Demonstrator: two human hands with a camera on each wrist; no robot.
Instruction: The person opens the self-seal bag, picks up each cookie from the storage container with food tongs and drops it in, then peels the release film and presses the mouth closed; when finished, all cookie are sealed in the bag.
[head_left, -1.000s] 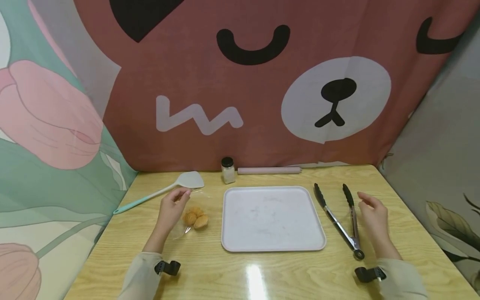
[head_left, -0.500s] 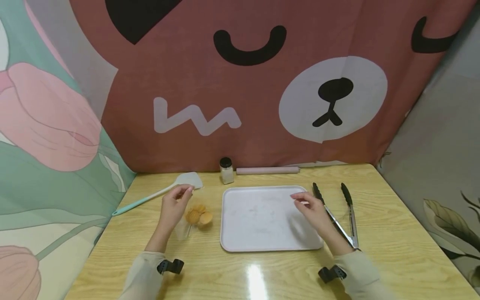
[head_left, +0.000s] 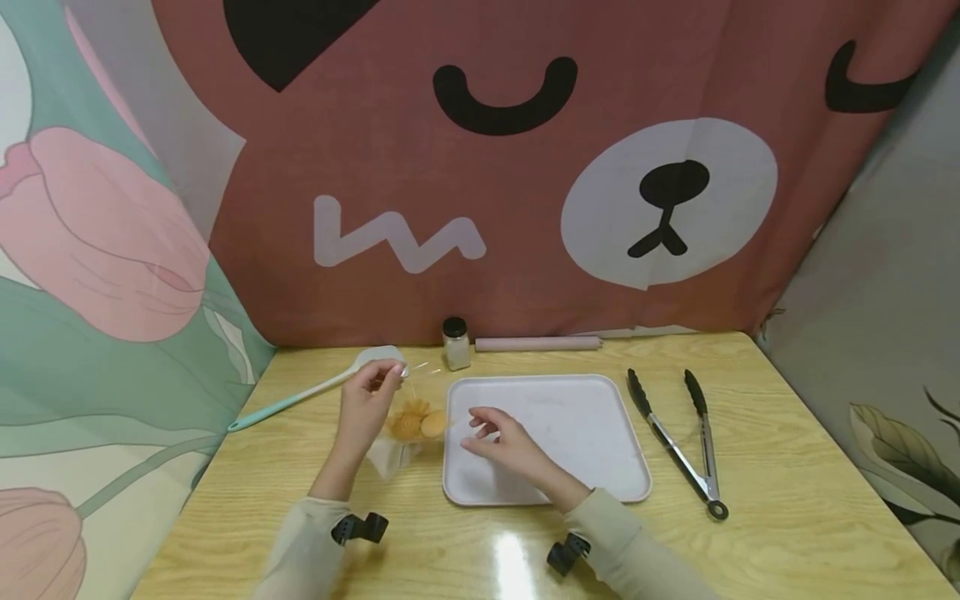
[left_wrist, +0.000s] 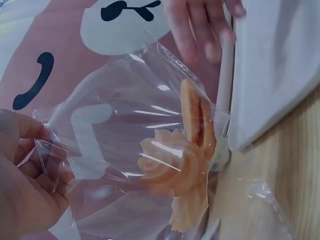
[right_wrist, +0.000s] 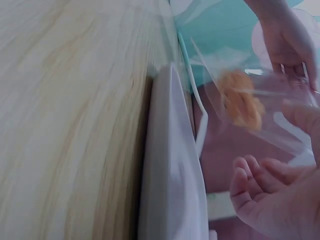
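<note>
My left hand (head_left: 369,402) pinches the top edge of a clear plastic bag (left_wrist: 120,140) between thumb and fingers. Several golden piped cookies (head_left: 417,422) lie in the bottom of the bag, one with a swirled ridged top seen in the left wrist view. The bag hangs left of a white rectangular tray (head_left: 592,442). Over the tray's left part is my right hand (head_left: 510,442), its fingers loosely bent and apart, holding nothing. In the right wrist view its fingertips (right_wrist: 242,187) are close to the bag with a gap between.
A spatula (head_left: 300,398) with a teal handle lies at the back left, partly behind my left hand. A black-capped glass jar (head_left: 456,343) and a pale rolling pin (head_left: 538,343) are along the back. Spread tongs (head_left: 678,450) with black tips lie right of the tray.
My right hand has swept left from beside the tongs, across the tray, toward the bag. My left hand has lifted the bag of cookies and shifted slightly right.
</note>
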